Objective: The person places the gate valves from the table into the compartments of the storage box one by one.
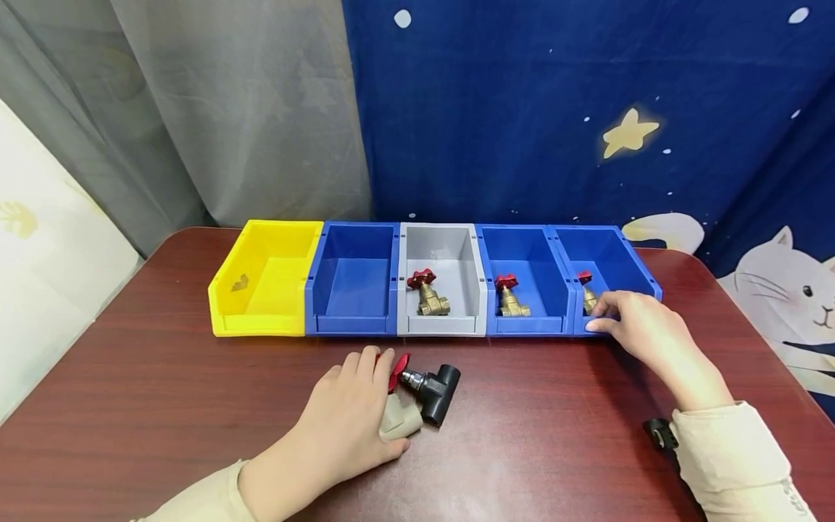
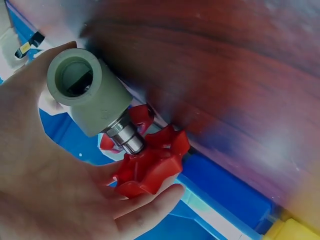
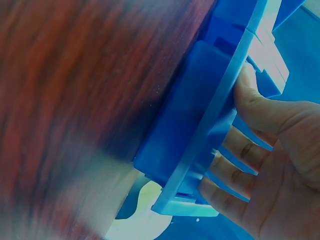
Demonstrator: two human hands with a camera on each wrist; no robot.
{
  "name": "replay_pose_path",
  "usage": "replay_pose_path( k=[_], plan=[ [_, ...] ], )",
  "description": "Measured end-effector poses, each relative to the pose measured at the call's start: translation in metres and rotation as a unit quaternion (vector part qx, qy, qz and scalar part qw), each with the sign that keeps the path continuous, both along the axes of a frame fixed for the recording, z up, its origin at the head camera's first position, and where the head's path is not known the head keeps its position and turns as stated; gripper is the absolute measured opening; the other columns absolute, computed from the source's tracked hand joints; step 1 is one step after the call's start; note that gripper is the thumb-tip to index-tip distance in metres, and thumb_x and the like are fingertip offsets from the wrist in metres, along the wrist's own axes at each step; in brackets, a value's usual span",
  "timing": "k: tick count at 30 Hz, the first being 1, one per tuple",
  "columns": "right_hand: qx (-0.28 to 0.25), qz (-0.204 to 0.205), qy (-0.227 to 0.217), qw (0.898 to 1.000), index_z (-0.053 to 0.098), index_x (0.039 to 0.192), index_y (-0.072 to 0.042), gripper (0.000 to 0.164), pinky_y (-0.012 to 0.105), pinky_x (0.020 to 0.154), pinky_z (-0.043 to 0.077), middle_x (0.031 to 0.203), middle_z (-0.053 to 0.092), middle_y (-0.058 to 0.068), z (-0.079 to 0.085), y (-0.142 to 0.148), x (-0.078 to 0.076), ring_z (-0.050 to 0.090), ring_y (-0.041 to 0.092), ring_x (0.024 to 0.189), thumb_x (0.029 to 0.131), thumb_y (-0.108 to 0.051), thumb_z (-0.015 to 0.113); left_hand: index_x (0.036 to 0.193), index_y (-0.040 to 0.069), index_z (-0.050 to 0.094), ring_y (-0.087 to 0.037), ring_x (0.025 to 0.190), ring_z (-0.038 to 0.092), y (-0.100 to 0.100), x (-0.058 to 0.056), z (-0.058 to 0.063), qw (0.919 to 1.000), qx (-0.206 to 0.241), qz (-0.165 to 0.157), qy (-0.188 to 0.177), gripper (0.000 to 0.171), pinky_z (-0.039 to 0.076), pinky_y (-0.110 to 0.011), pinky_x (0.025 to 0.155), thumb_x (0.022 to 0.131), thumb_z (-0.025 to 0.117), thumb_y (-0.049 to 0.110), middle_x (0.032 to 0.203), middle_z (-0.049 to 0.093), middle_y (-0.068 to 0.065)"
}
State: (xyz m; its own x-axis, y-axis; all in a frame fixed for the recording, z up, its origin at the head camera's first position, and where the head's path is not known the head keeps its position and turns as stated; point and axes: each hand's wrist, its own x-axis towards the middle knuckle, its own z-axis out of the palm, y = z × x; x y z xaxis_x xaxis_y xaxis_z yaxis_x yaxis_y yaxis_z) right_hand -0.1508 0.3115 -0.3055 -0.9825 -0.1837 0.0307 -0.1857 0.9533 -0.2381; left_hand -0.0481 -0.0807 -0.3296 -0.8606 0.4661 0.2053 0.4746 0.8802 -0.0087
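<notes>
My left hand (image 1: 346,413) grips a grey valve (image 1: 399,419) with a red handwheel (image 2: 155,162), its fingers curled about the wheel and its thumb by the body. Right beside it on the table lies a black valve (image 1: 438,395), its red wheel (image 1: 399,370) partly behind my fingers. My right hand (image 1: 642,330) reaches over the front of the far-right blue bin (image 1: 596,246), near a brass valve (image 1: 589,301) with a red wheel. The fingers hide part of that valve, and the bin's wall hides their tips in the right wrist view; whether they hold it cannot be told.
Left of that bin stand another blue bin (image 1: 518,243) and a grey bin (image 1: 440,239), each with a red-wheeled brass valve. A blue bin (image 1: 352,326) and a yellow bin (image 1: 261,326) continue the row leftward. Curtains (image 1: 483,109) hang behind the table.
</notes>
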Motion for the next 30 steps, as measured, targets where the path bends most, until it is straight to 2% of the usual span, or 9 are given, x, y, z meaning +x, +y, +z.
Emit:
replay_pose_path(
  k=[8,12,16,21,30],
  plan=[
    [0.001,0.002,-0.005,1.0,0.071,0.091,-0.009,0.014,0.056,0.07,0.049,0.085,0.068,0.011,0.002,0.0,0.0,0.062,0.032,0.082,0.087,-0.021,0.076,0.133,-0.003,0.051,-0.028,0.102,0.055,-0.008,0.0,0.004,0.9996,0.007,-0.028,0.004,0.1,0.051,-0.042,0.079,0.058,0.084,0.055,0.119,0.055,-0.016],
    [0.002,0.002,-0.002,1.0,0.071,0.091,-0.009,0.012,0.056,0.07,0.05,0.086,0.069,0.01,0.001,-0.001,0.001,0.062,0.031,0.082,0.087,-0.02,0.076,0.133,-0.002,0.051,-0.028,0.103,0.054,-0.013,0.001,0.005,0.9988,0.007,-0.041,0.024,0.099,0.051,-0.04,0.075,0.057,0.084,0.053,0.121,0.055,-0.016],
    [0.001,0.003,0.0,1.0,0.071,0.091,-0.01,0.012,0.055,0.07,0.05,0.085,0.069,0.01,0.001,-0.001,0.002,0.062,0.03,0.082,0.087,-0.02,0.076,0.134,-0.002,0.051,-0.029,0.106,0.054,-0.019,-0.001,0.01,0.9979,0.017,-0.045,0.043,0.1,0.052,-0.041,0.08,0.057,0.084,0.051,0.123,0.055,-0.016],
    [0.002,0.003,-0.002,1.0,0.07,0.09,-0.009,0.013,0.055,0.068,0.049,0.083,0.068,0.009,0.0,0.001,0.001,0.061,0.03,0.079,0.087,-0.021,0.076,0.138,-0.002,0.048,-0.032,0.11,0.054,-0.029,-0.007,0.022,0.9965,0.024,-0.06,0.053,0.104,0.052,-0.043,0.087,0.058,0.087,0.052,0.125,0.054,-0.018],
    [-0.002,0.005,0.007,1.0,0.07,0.089,-0.01,0.012,0.054,0.069,0.049,0.082,0.068,0.007,0.0,0.0,0.001,0.061,0.028,0.079,0.086,-0.02,0.076,0.14,-0.002,0.046,-0.033,0.109,0.054,-0.041,-0.022,0.049,0.9945,0.028,-0.075,0.067,0.105,0.052,-0.045,0.089,0.06,0.088,0.051,0.128,0.053,-0.019]
  ],
)
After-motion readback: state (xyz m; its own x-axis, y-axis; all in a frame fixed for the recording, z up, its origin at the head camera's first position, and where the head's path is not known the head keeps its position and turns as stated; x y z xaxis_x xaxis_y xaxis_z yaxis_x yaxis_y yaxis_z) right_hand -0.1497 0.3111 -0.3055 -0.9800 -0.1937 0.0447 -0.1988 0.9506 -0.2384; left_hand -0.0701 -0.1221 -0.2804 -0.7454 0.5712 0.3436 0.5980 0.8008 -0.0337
